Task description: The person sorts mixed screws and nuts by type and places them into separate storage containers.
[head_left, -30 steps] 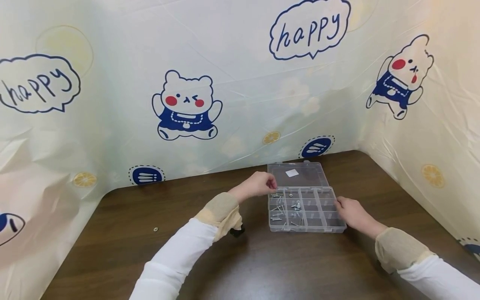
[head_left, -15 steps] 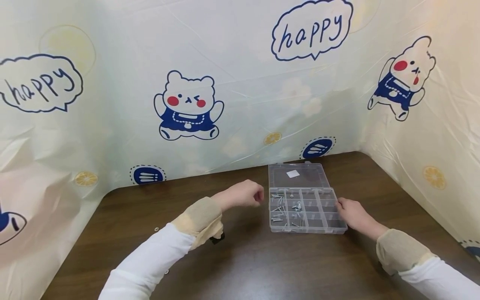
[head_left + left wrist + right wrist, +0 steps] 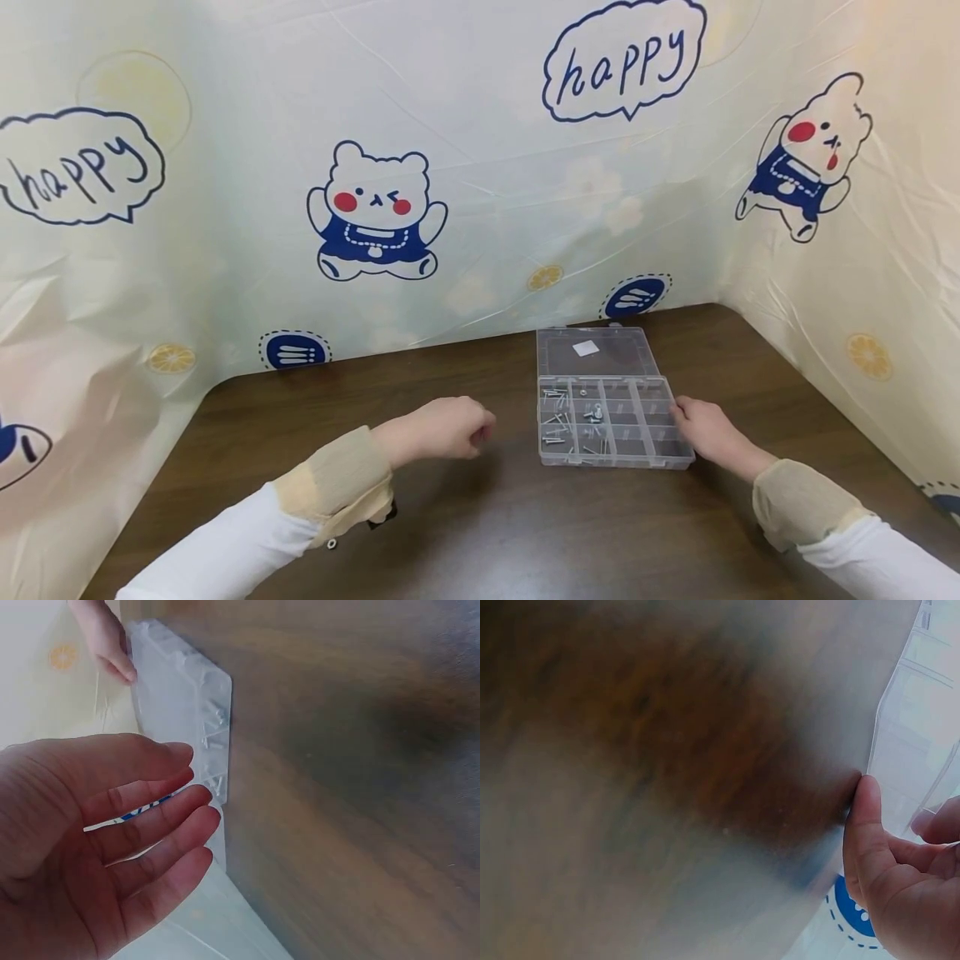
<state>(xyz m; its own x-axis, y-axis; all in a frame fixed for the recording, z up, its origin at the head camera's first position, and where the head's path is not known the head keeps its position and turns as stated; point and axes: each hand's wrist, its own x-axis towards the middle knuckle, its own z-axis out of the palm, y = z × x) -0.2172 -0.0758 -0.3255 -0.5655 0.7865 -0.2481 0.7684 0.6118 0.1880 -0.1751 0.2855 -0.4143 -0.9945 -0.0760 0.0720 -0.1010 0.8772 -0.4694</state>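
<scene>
A clear plastic compartment box (image 3: 648, 460) lies on the table with its lid (image 3: 611, 358) folded back. Screws (image 3: 555, 421) lie in its left column. Short bolts (image 3: 594, 414) and a nut (image 3: 583, 392) sit in the column beside it. My right hand (image 3: 712, 433) grips the box's right side, its fingers (image 3: 866, 802) against the wall. To the left of the box, apart from it, my left hand (image 3: 442, 429) hovers over the table. In the left wrist view its fingers (image 3: 169, 832) are loosely bent, with nothing between them and the thumb.
A small nut (image 3: 332, 543) lies on the brown wooden table (image 3: 525, 533) beside the left forearm. A printed curtain (image 3: 480, 167) borders the table at the back and sides. A white square (image 3: 586, 348) shows on the lid.
My left hand has moved from the box's left compartments leftward and toward the front. The left sleeve now covers a small ring-like piece visible earlier. My right hand stays at the box.
</scene>
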